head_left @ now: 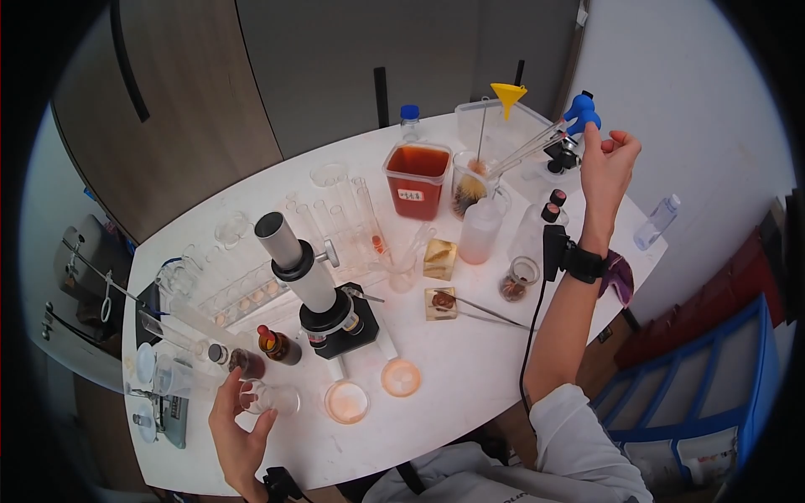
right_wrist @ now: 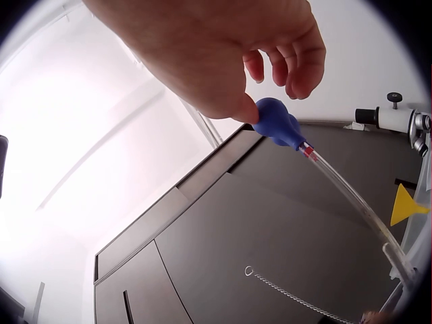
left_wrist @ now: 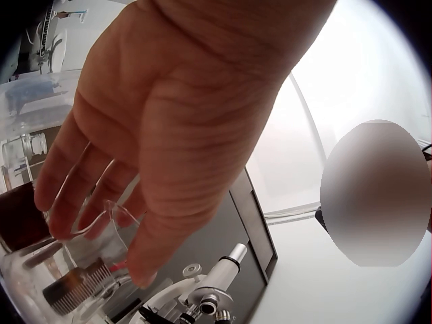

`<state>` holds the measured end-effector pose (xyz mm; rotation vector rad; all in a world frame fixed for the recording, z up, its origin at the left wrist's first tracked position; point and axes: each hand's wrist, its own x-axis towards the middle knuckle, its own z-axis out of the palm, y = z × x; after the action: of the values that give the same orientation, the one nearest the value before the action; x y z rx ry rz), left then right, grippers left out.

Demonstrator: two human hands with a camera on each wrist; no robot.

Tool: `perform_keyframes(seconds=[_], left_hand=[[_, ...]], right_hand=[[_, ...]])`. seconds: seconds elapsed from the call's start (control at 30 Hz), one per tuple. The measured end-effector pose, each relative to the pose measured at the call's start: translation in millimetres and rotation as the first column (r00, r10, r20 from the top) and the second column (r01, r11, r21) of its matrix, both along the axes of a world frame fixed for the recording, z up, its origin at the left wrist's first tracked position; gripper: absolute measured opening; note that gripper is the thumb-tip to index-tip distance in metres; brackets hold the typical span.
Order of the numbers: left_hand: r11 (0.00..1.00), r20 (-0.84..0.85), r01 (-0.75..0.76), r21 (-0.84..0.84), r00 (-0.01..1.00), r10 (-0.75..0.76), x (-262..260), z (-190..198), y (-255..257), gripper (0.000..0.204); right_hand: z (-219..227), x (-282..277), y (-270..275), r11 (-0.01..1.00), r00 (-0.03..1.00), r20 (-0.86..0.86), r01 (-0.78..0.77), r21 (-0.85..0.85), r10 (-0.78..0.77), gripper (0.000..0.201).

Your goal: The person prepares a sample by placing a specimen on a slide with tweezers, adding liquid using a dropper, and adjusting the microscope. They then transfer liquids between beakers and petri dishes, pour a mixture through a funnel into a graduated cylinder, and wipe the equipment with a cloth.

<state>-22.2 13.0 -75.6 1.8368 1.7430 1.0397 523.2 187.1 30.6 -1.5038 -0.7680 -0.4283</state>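
At the front left, my left hand [head_left: 237,427] has its thumb and fingers around a clear glass beaker [head_left: 281,401]. The left wrist view shows the beaker [left_wrist: 101,229] between thumb and fingers, with a brown bottle [left_wrist: 79,287] seen through the glass. My right hand [head_left: 610,168] is raised at the back right, its thumb right at a blue rubber bulb [head_left: 584,123] of a glass dropper pipette. In the right wrist view, the other fingers [right_wrist: 302,71] bend loosely above the bulb [right_wrist: 271,118]. A second blue bulb sits beside it; both glass tubes slant down into a large beaker [head_left: 460,163] with brushes.
A microscope [head_left: 314,293] stands mid-table, with petri dishes [head_left: 346,402] before it. Dropper bottles [head_left: 278,345] are close to my left hand. A red-brown tub [head_left: 417,180], a squeeze bottle [head_left: 480,230] and a yellow funnel [head_left: 508,96] stand toward the back. Tweezers [head_left: 486,308] lie at centre right.
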Motion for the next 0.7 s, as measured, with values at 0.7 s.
perform_keyframes(seconds=[0.7], left_hand=[[1.000, 0.038, 0.012, -0.008, 0.999, -0.011, 1.7, 2.6, -0.1, 0.084]], right_hand=[[10.6, -7.6, 4.8, 0.914, 0.919, -0.015, -0.390, 0.113, 0.394, 0.043]])
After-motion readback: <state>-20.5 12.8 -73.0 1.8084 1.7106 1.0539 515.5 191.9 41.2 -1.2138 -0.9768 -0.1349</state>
